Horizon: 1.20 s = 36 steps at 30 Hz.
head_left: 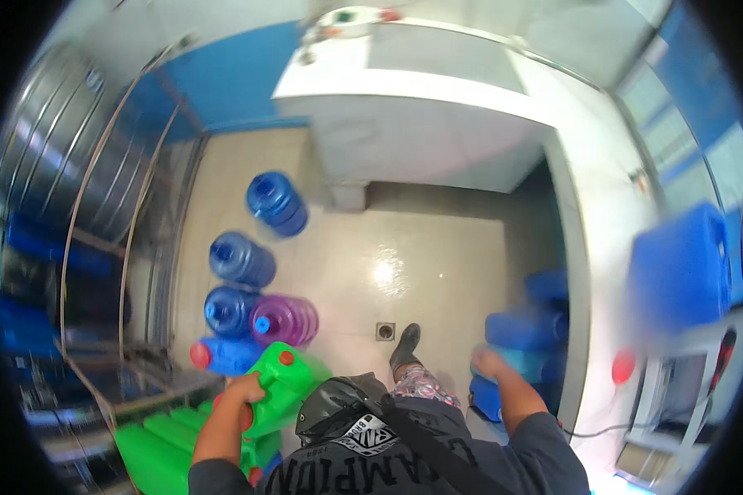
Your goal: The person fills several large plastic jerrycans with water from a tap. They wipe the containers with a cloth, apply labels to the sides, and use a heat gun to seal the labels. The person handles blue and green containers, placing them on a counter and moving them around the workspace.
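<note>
My left hand (245, 389) is closed round the handle of a green jug (293, 379) with a red cap. The jug is tilted beside my left leg, next to a row of other green jugs (165, 445). My right hand (489, 361) hangs low over several stacked blue jugs (516, 330) beneath the counter. Its fingers look curled but are blurred, and I cannot tell whether it touches a jug. Close ahead of my left hand stand a purple water bottle (293, 320) and a blue jug with a red cap (239, 355).
Several large blue water bottles (276, 202) stand on the tiled floor (421, 247). A white counter with a sink (437, 82) runs across the back and down the right. A blue jug (681, 264) sits on it. Metal racks (82, 165) line the left. A floor drain (385, 332) lies near my boot.
</note>
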### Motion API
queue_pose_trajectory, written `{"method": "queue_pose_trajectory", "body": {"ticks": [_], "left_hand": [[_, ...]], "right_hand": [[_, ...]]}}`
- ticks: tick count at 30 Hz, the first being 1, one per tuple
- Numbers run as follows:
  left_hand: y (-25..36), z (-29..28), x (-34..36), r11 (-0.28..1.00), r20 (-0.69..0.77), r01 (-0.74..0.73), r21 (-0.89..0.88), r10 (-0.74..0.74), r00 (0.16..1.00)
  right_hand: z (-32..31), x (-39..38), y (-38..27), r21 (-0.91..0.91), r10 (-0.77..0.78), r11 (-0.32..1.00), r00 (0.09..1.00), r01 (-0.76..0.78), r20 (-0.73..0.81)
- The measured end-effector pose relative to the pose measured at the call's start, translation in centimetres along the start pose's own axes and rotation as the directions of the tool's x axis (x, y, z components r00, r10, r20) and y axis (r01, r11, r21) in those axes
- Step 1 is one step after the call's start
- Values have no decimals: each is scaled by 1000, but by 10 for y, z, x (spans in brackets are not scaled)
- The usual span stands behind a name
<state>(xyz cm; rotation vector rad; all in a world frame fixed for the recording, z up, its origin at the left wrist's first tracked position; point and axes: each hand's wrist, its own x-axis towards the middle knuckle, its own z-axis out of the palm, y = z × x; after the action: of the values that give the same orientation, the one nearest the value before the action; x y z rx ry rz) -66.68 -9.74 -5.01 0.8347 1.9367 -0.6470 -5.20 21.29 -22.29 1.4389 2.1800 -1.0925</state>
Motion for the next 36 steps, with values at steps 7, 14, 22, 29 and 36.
{"method": "queue_pose_trajectory", "body": {"ticks": [7, 14, 22, 29, 36], "left_hand": [[184, -208, -90, 970, -476, -203, 135, 243, 845], [361, -381, -229, 631, -572, -426, 648, 773, 274], [610, -545, -268, 156, -256, -244, 957, 847, -465], [846, -602, -302, -299, 183, -68, 952, 732, -657], [990, -589, -312, -534, 457, 108, 838, 582, -672]], "right_hand": [[-128, -29, -3, 246, 51, 969, 945, 32, -322], [-241, -98, -43, 461, 60, 855, 837, 238, -543], [-310, -191, -41, 583, 424, 795, 535, 167, -731], [-337, -256, -23, 650, 654, 749, -14, -127, -756], [-319, -304, 19, 796, 741, 566, -291, -214, -605]]}}
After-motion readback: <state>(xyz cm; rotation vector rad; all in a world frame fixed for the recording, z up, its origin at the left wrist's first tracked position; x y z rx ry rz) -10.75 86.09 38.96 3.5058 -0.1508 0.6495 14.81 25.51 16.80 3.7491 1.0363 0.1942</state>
